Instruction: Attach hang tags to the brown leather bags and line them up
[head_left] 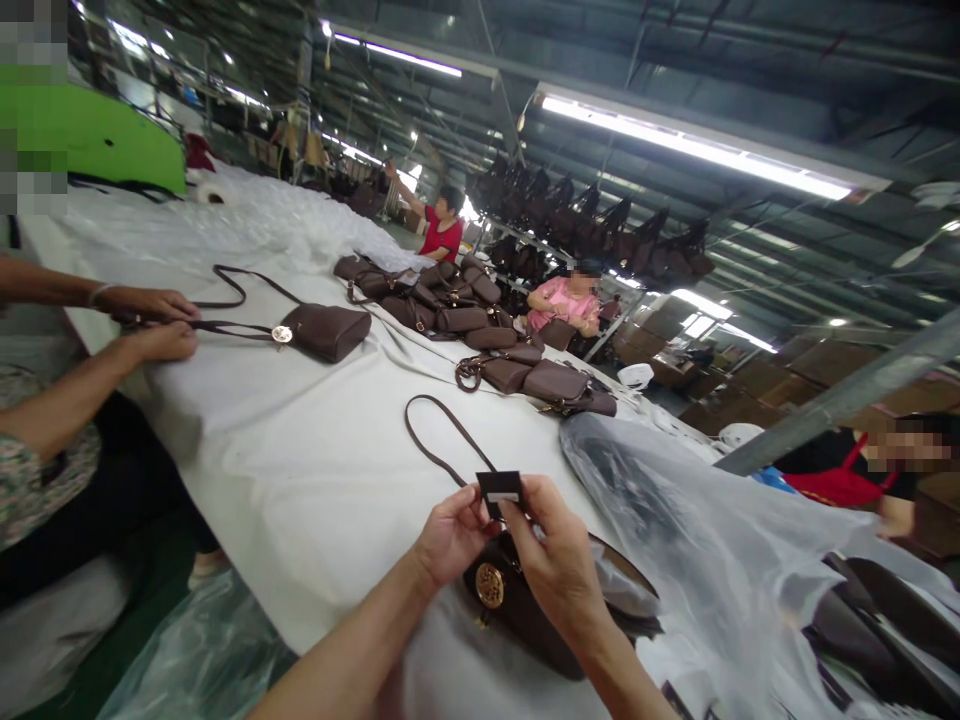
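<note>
Broadly, a white-covered table [315, 440] dominates, its lower part running out of view. Clear plastic [675, 510] on the right blurs whatever lies beneath it. At the table's near side sits a brown handbag [536, 622], partly hidden by the right hand [559, 545], its open mouth showing pale grey stuffing [625, 583]. Above the bag, that hand and the left hand [454, 537] pinch a small black tag [497, 482]; its pale strip [502, 497] is too small to read.
</note>
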